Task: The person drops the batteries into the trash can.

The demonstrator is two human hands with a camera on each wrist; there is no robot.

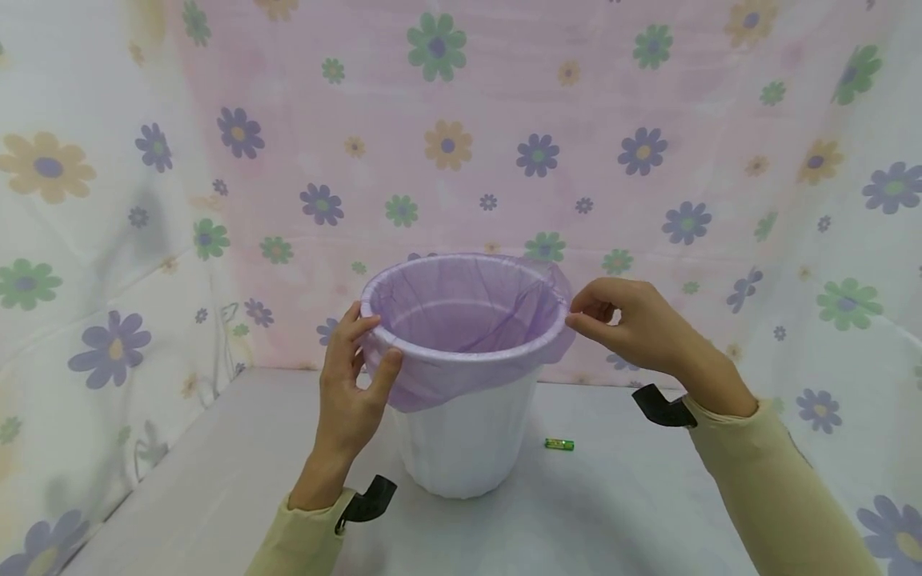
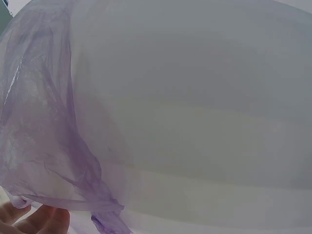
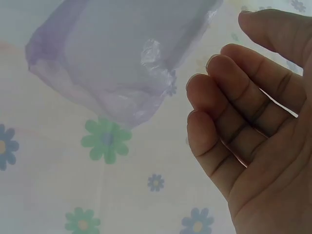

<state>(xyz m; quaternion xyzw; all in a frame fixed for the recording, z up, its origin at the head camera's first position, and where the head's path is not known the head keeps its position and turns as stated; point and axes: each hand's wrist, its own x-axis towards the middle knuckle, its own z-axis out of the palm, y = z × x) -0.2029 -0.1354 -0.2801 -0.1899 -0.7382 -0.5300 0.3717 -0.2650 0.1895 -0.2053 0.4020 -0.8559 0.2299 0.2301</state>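
Observation:
A white trash can [image 1: 461, 440] stands on the table, lined with a thin translucent purple trash bag [image 1: 461, 316]. The bag's edge is folded down outside over the rim. My left hand [image 1: 353, 384] holds the bag against the rim at the left, thumb at the front and fingers on the side. Those fingers [image 2: 53, 222] show at the bag's lower edge in the left wrist view. At the right rim is my right hand [image 1: 634, 324], its fingers loosely bent. A gap between that hand and the overhanging bag [image 3: 122, 73] shows in the right wrist view.
A small green battery [image 1: 559, 444] lies on the white tabletop [image 1: 634, 496], right of the can. Flower-patterned cloth [image 1: 490, 168] hangs behind and on both sides. Each sleeve carries a black wrist mount [image 1: 663, 408].

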